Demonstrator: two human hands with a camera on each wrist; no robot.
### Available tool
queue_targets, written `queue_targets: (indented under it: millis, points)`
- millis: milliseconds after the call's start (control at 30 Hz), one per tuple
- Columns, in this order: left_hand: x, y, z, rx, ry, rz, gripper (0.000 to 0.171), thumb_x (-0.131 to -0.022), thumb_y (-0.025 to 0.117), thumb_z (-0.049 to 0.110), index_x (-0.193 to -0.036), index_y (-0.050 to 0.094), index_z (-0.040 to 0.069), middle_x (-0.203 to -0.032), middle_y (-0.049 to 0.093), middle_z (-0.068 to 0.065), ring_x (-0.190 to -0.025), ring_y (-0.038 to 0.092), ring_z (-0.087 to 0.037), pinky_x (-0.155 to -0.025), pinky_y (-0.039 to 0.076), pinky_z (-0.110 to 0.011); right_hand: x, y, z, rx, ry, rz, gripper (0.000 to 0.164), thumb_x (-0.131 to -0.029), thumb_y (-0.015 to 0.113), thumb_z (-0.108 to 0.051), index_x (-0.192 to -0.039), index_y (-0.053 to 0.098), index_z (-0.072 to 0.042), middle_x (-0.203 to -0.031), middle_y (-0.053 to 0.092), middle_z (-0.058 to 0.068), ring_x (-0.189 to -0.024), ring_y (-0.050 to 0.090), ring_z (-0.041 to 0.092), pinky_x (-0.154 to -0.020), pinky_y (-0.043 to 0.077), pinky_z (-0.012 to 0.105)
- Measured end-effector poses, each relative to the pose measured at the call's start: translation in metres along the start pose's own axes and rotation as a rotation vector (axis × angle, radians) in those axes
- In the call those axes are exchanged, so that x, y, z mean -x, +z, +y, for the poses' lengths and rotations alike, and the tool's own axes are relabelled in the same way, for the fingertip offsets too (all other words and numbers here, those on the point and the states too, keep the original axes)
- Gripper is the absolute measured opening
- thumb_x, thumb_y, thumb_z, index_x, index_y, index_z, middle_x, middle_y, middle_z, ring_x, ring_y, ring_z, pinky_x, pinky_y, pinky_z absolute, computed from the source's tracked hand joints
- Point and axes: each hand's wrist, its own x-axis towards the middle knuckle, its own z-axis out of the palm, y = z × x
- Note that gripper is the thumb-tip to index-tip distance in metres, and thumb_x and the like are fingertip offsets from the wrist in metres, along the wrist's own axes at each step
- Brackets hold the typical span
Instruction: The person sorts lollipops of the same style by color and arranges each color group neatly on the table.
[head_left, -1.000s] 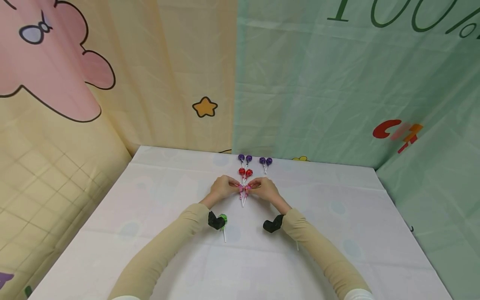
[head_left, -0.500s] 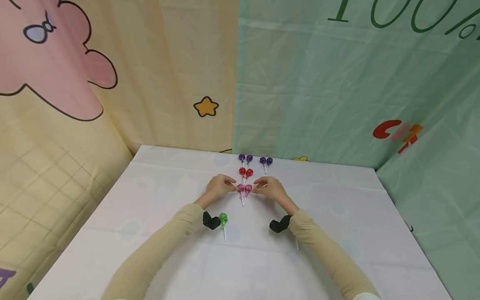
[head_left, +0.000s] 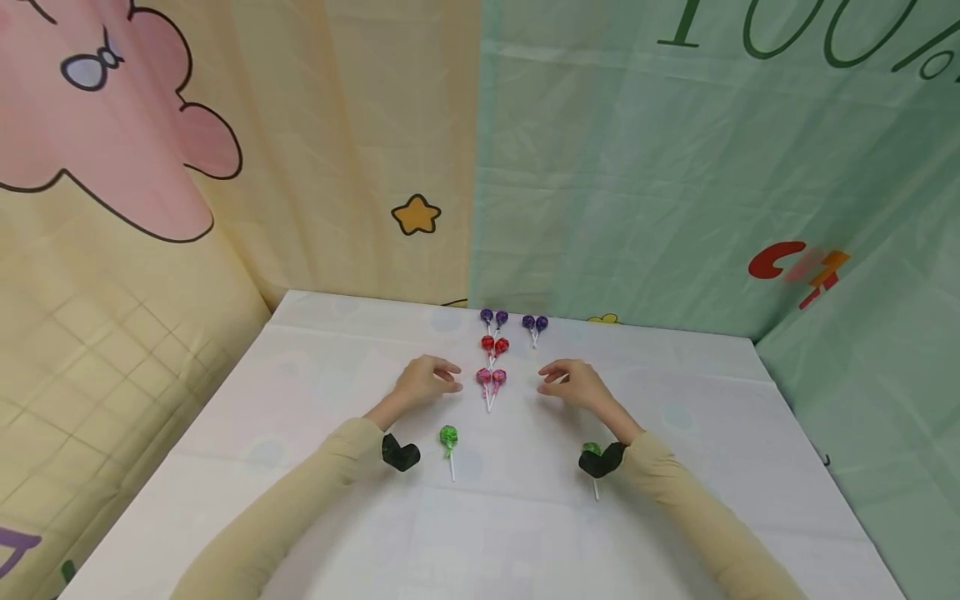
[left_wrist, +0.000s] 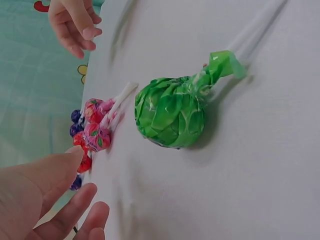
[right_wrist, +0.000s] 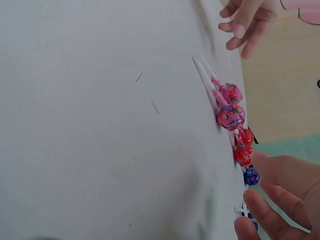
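Observation:
Two pink lollipops (head_left: 491, 379) lie side by side on the white table, sticks meeting in a V towards the person. My left hand (head_left: 426, 380) hovers just left of them, fingers relaxed and holding nothing. On the other side my right hand (head_left: 577, 385) is likewise loose, with a gap between it and the pink pair. Nearer the person lies a green lollipop (left_wrist: 170, 112), large in the left wrist view. A second green lollipop (head_left: 592, 448) is partly hidden beneath the dark right wrist camera. Directly behind the pink pair lie two red lollipops (head_left: 495, 344).
Two purple lollipops (head_left: 494, 317) lie behind the red ones, in line with them. Another purple pair (head_left: 535, 323) sits to their right near the table's back edge. Printed curtains (head_left: 360, 150) hang behind the table (head_left: 480, 533) and along both sides.
Both hands have let go of the pink lollipops and drawn apart, left hand leftward and right hand rightward. The pink pair stays in place, and more of both green lollipops now shows.

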Motion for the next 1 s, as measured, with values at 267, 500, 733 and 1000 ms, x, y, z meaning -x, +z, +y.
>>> queue_targets:
  millis: [267,500,733,1000]
  points:
    - [0.007,-0.007,-0.012,0.022,0.11,-0.097,0.032,-0.083,0.075,0.017,-0.112,0.07,0.004,-0.094,0.073,-0.008,-0.078,0.063,-0.013,-0.066,0.049,-0.024,0.019,-0.014,0.023,-0.03,-0.114,-0.078,0.034,-0.085,0.073,-0.022,-0.112,0.068,-0.003,-0.098,0.071,0.01,-0.081,0.06,0.017,-0.07,0.047,0.029]
    - [0.015,-0.012,-0.015,0.021,0.202,-0.208,0.037,-0.083,0.075,0.019,-0.116,0.068,0.003,-0.102,0.072,-0.011,-0.086,0.064,-0.017,-0.074,0.05,-0.026,0.035,-0.021,0.045,-0.059,-0.151,-0.116,0.033,-0.084,0.074,-0.021,-0.111,0.068,-0.002,-0.097,0.07,0.01,-0.079,0.06,0.015,-0.07,0.048,0.027]
    - [0.024,-0.007,-0.017,0.02,0.194,-0.221,0.038,-0.082,0.076,0.021,-0.115,0.068,0.004,-0.102,0.072,-0.01,-0.09,0.064,-0.018,-0.077,0.052,-0.03,0.052,-0.028,0.06,-0.099,-0.199,-0.166,0.035,-0.084,0.074,-0.021,-0.113,0.067,-0.002,-0.098,0.07,0.011,-0.079,0.061,0.012,-0.068,0.047,0.023]
    - [0.038,-0.006,-0.016,0.024,0.159,-0.26,0.04,-0.08,0.078,0.023,-0.115,0.068,0.005,-0.101,0.072,-0.008,-0.088,0.062,-0.016,-0.075,0.05,-0.029,0.064,-0.032,0.072,-0.091,-0.258,-0.223,0.035,-0.085,0.073,-0.021,-0.112,0.067,-0.001,-0.1,0.071,0.012,-0.082,0.06,0.004,-0.073,0.049,0.022]
